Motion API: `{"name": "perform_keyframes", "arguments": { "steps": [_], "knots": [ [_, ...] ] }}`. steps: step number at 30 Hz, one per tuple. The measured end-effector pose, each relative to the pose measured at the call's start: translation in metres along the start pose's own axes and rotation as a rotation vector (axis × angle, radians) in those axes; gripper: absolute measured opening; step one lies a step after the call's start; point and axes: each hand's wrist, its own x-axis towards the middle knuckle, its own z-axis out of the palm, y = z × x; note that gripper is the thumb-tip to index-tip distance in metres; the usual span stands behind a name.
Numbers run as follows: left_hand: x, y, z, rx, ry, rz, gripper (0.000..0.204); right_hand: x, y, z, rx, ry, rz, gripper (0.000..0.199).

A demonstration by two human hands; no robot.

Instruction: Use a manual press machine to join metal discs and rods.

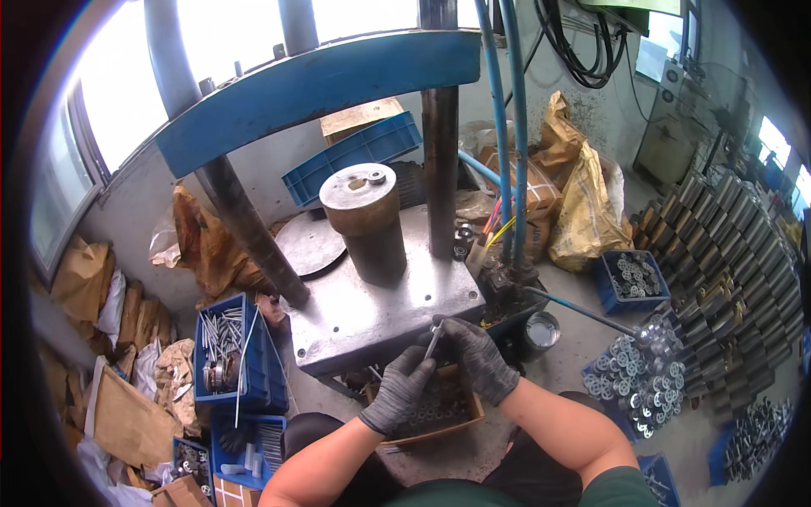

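Both my hands wear grey gloves and meet just before the near edge of the steel press table (397, 296). A short, slim metal pin (433, 341) stands tilted between them. My left hand (400, 390) is closed round its lower part. At the upper end, the fingers of my right hand (478, 358) pinch it. Below the hands, an open carton (452, 432) contains several small metal parts, partly hidden by my wrists. On the table rises a thick steel cylinder (372, 241), and a small metal ring (376, 177) lies on its top beside the centre hole.
A blue crossbeam (329, 89) spans the press columns. Blue bins (274, 372) with metal rods stand at left. To the right are a metal can (541, 330), a blue crate (655, 304) of round parts, heaped wheel-shaped parts (634, 376) and stacked metal tubes (726, 279).
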Motion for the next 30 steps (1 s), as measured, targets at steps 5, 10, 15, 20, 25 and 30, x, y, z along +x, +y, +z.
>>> {"name": "perform_keyframes", "arguments": {
  "steps": [5, 10, 15, 20, 25, 30],
  "knots": [
    [0.001, 0.0, 0.001, -0.014, -0.008, 0.088, 0.025, -0.002, 0.005, -0.001, -0.213, -0.027, -0.134, 0.037],
    [-0.001, 0.011, -0.001, 0.178, -0.056, 0.146, 0.026, -0.009, 0.002, 0.007, -0.354, -0.024, -0.197, 0.036],
    [-0.002, 0.006, -0.001, 0.137, -0.042, 0.156, 0.03, -0.004, 0.005, 0.001, -0.212, -0.018, -0.147, 0.036],
    [-0.002, 0.016, 0.0, 0.184, -0.044, 0.216, 0.031, -0.007, 0.005, 0.011, 0.169, -0.113, -0.114, 0.039],
    [-0.005, 0.024, 0.001, 0.195, -0.052, 0.193, 0.029, -0.006, 0.003, 0.002, 0.119, -0.093, -0.091, 0.036],
    [-0.001, 0.025, -0.001, 0.179, -0.102, 0.122, 0.027, -0.004, -0.004, 0.008, 0.175, -0.046, -0.193, 0.034]
  ]
}}
